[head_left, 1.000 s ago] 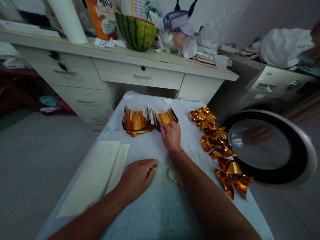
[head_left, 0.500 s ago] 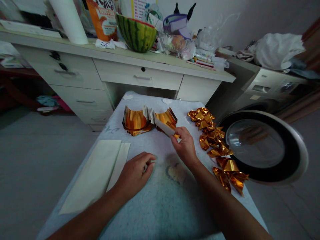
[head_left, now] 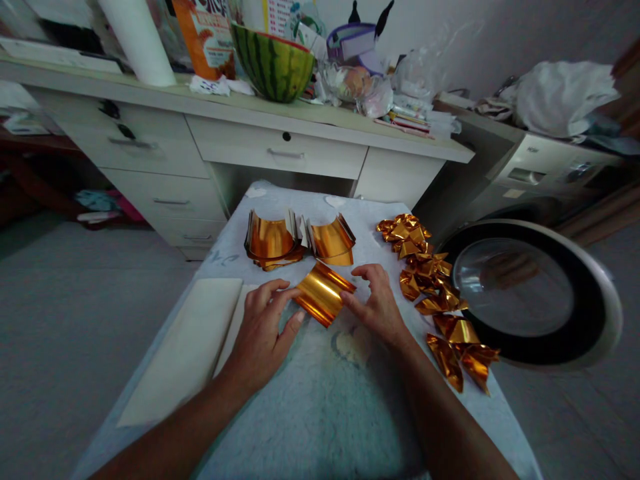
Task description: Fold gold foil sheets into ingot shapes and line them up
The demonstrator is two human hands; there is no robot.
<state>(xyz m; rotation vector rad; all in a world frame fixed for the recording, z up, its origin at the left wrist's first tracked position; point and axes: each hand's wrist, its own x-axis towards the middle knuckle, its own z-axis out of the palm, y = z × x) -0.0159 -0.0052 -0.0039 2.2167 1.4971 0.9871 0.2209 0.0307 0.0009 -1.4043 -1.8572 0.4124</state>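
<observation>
A curved sheet of gold foil paper (head_left: 323, 293) is between my hands, low over the table. My left hand (head_left: 265, 327) reaches its left corner with the fingertips; the thumb is spread away below, so this hand is open. My right hand (head_left: 380, 307) has its thumb on the sheet's right edge and its index finger bent beyond; the fingers under the sheet are hidden. Just beyond are a left stack of curved gold foil sheets (head_left: 270, 239) and a right stack (head_left: 333, 241). Folded gold foil pieces (head_left: 425, 277) lie in a row at right.
A folded pale sheet (head_left: 185, 350) lies at the left of the cloth-covered table (head_left: 310, 427). Behind stands a white desk (head_left: 280, 150) with a cut watermelon (head_left: 273, 67) and clutter. The round washing machine door (head_left: 520, 293) hangs open at the right edge.
My right hand has brought a sheet from the right stack towards me and turned its gold face up. My left hand has moved forward to the sheet, its fingers spreading.
</observation>
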